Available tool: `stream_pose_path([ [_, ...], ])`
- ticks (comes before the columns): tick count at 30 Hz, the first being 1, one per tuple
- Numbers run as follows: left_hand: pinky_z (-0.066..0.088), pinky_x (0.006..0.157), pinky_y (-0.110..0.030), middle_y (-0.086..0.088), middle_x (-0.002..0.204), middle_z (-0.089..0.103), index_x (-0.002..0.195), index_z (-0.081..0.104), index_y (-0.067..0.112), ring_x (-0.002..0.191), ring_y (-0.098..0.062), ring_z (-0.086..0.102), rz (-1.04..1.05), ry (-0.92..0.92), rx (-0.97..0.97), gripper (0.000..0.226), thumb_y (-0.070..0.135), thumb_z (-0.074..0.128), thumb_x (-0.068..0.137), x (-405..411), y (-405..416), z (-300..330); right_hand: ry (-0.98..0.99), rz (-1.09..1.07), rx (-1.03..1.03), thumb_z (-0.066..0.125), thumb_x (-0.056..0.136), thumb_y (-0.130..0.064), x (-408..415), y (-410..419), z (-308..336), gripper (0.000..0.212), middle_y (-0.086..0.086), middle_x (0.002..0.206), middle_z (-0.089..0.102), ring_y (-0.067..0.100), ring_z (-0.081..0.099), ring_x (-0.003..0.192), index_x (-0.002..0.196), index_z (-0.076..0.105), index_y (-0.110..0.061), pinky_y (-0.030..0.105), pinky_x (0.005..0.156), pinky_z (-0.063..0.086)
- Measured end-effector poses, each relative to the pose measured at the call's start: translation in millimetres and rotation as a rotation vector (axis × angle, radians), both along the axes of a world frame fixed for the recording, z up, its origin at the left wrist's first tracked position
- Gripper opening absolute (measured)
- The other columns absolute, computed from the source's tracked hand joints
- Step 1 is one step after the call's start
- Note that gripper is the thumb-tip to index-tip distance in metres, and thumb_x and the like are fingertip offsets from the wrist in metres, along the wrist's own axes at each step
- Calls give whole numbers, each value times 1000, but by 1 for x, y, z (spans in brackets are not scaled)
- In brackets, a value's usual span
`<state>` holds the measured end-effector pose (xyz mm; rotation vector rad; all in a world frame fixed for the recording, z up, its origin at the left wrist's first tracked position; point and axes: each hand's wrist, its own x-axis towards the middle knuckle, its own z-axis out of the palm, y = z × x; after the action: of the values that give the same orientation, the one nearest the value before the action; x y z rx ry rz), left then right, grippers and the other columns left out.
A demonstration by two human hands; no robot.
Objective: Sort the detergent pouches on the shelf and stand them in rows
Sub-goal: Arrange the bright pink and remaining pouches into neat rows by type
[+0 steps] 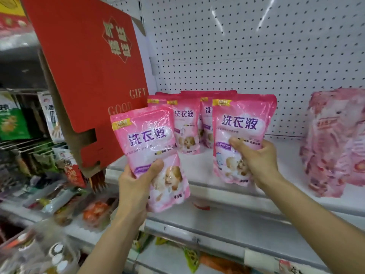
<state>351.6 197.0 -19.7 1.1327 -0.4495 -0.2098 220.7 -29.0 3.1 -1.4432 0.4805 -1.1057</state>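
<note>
So this looks partway through, I'd say maybe the early-middle of it. Just above the centre of the frame a few pink detergent pouches (186, 127) already stand upright at the back of the white shelf (237, 194), close against the pegboard (256, 56), more of a tight cluster than a clean row though. The left hand (136, 184), lower centre, has its fingers and thumb wrapped round the lower half of a pouch (152, 155) held out in front of the shelf edge, tilted a bit. The right hand (256, 161), right of centre, grips a second pouch (241, 135) the same way, upright, its base at or just above the shelf, can't tell if it's touching. Far right there's a blurry pink pack (331, 143), can't make out what it is. Both held pouches still need placing, and the front of the shelf is waiting for its rows.
</note>
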Motion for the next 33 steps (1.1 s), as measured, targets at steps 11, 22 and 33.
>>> stream_pose_path([
  [11, 60, 65, -27, -4, 98, 78, 116, 65, 14, 84, -20, 75, 45, -109, 67, 57, 24, 80, 62, 113, -54, 10, 42, -105, 8, 82, 75, -24, 123, -81, -9, 16, -5, 82, 75, 11, 74, 70, 86, 69, -26, 25, 57, 60],
  [22, 59, 85, -49, -6, 100, 78, 106, 69, 19, 90, -26, 74, -107, -167, 193, 43, 7, 82, 68, 214, -104, 1, 124, -101, -86, 80, 77, -15, 134, -82, -17, 18, -11, 72, 74, 4, 72, 67, 90, 69, -20, 13, 53, 53],
  [33, 56, 92, -46, 8, 142, 46, 148, 9, 48, 118, -14, 57, -97, -219, 351, 133, 10, 95, 55, 206, -91, -20, 182, -220, -34, 87, 68, -20, 130, -61, -32, 70, 0, 112, 64, 18, 68, 95, 122, 42, -18, 40, 74, 59],
])
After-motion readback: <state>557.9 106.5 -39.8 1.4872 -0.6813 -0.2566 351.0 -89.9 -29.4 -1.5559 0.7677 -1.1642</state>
